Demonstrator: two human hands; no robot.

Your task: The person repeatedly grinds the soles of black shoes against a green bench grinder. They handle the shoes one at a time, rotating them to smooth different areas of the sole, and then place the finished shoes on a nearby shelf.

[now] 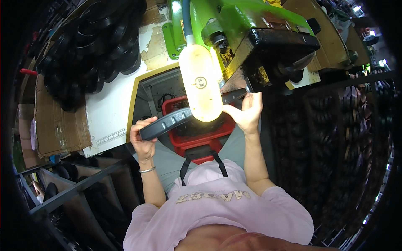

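Note:
A black shoe sole (pixel 171 121) with a notched side wall stretches between my two hands. My left hand (pixel 143 134) is closed around its left end, fingers over the edge. At the other end my right hand (pixel 248 113) pinches the sole, thumb stretched along it, close beneath the dark working head (pixel 272 54) of a green machine (pixel 245 19). Whether the sole touches that head I cannot tell. A bright oval lamp (pixel 200 94) on a bendable neck hides the middle of the sole.
Black soles (pixel 92 50) are heaped in a cardboard box (pixel 60 129) on the white table (pixel 106 113) at left. Below the sole, a red bin (pixel 201 140) stands between my knees. Racks (pixel 331 125) of dark soles line the right; a partitioned metal rack (pixel 83 186) is at lower left.

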